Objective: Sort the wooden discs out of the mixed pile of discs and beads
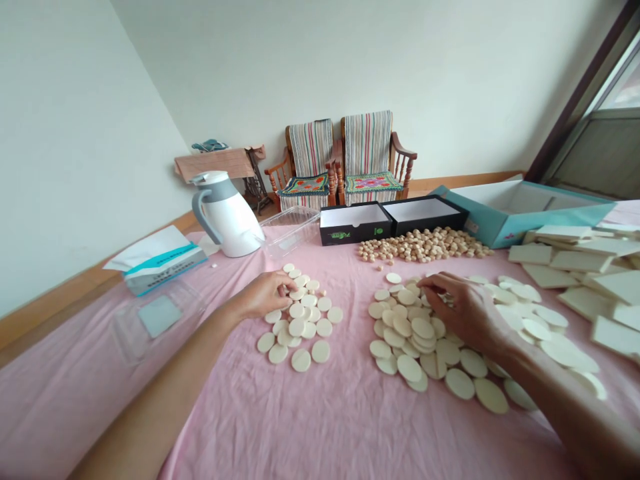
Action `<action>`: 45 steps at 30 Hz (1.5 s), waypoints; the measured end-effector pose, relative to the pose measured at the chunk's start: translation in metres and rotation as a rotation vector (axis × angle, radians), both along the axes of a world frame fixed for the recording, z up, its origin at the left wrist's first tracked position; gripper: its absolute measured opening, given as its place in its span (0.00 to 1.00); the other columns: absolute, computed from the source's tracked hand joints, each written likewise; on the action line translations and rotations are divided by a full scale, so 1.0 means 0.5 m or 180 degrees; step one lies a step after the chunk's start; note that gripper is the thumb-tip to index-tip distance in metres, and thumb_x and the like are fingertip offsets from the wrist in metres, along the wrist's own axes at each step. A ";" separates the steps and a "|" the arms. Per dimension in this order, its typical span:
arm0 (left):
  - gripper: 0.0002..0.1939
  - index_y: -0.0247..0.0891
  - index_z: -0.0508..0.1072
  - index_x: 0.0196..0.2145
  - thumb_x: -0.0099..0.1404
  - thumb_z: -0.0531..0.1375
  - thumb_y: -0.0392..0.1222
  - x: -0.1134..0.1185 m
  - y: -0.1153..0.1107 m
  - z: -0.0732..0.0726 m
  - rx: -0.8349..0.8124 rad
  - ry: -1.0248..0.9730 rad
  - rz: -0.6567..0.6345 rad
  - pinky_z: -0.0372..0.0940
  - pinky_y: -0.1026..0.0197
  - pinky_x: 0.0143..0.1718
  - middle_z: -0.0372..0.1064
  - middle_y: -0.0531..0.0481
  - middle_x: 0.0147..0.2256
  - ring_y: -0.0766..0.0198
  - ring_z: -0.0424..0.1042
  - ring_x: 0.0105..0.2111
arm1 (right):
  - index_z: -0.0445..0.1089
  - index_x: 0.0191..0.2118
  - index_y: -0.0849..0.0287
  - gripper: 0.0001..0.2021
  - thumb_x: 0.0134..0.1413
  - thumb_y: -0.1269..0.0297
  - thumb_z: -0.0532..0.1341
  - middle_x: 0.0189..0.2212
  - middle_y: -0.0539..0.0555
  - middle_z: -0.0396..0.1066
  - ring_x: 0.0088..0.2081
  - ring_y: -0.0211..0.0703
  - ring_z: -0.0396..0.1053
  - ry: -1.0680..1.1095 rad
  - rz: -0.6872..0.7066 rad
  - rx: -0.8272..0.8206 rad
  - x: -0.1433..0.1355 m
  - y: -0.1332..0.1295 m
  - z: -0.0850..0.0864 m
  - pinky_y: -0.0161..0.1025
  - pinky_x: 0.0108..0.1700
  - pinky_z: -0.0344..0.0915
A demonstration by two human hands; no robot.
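My left hand [269, 293] is at the upper left edge of a small pile of pale round discs [297, 327], its fingers curled together; whatever they hold is too small to make out. Over the larger pile of discs [423, 328] on the right, my right hand [457, 303] reaches in with bent fingers, thumb and fingertips near the discs. What lies under its palm is hidden. Both piles rest on a pink cloth [300, 427].
Small wooden beads [425, 245] lie before two black boxes [356, 223]. A teal box [525, 210] and square tiles [585, 267] are at right. A white jug [227, 217], a tissue pack [160, 263] and clear plastic trays [293, 230] stand left. Two chairs [370, 157] are behind.
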State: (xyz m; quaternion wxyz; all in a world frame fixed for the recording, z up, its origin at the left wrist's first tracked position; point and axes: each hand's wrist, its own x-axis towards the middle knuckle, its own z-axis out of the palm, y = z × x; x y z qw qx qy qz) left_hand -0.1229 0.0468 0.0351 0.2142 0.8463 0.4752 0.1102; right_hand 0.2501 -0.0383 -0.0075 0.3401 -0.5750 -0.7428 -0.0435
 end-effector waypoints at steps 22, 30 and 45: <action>0.13 0.36 0.72 0.36 0.50 0.60 0.33 0.136 -0.062 0.005 0.0493 -0.0292 -0.0364 0.63 0.65 0.32 0.69 0.51 0.34 0.67 0.68 0.30 | 0.72 0.34 0.57 0.08 0.55 0.66 0.55 0.31 0.51 0.74 0.30 0.38 0.70 0.0018 0.0036 0.0001 -0.004 -0.005 0.007 0.33 0.33 0.63; 0.11 0.37 0.73 0.38 0.55 0.58 0.32 0.181 -0.097 0.010 0.0508 -0.0074 -0.0883 0.63 0.62 0.37 0.69 0.49 0.37 0.63 0.68 0.35 | 0.72 0.34 0.57 0.09 0.55 0.66 0.54 0.30 0.51 0.74 0.29 0.38 0.70 0.0074 -0.0023 0.0000 -0.004 -0.008 0.017 0.34 0.32 0.63; 0.09 0.38 0.68 0.33 0.50 0.59 0.34 0.213 -0.079 -0.007 0.0580 0.0284 -0.0859 0.60 0.63 0.32 0.68 0.51 0.32 0.63 0.68 0.32 | 0.71 0.32 0.58 0.08 0.54 0.68 0.54 0.29 0.52 0.73 0.29 0.40 0.69 0.0319 -0.0152 -0.0011 0.007 -0.006 0.026 0.35 0.33 0.61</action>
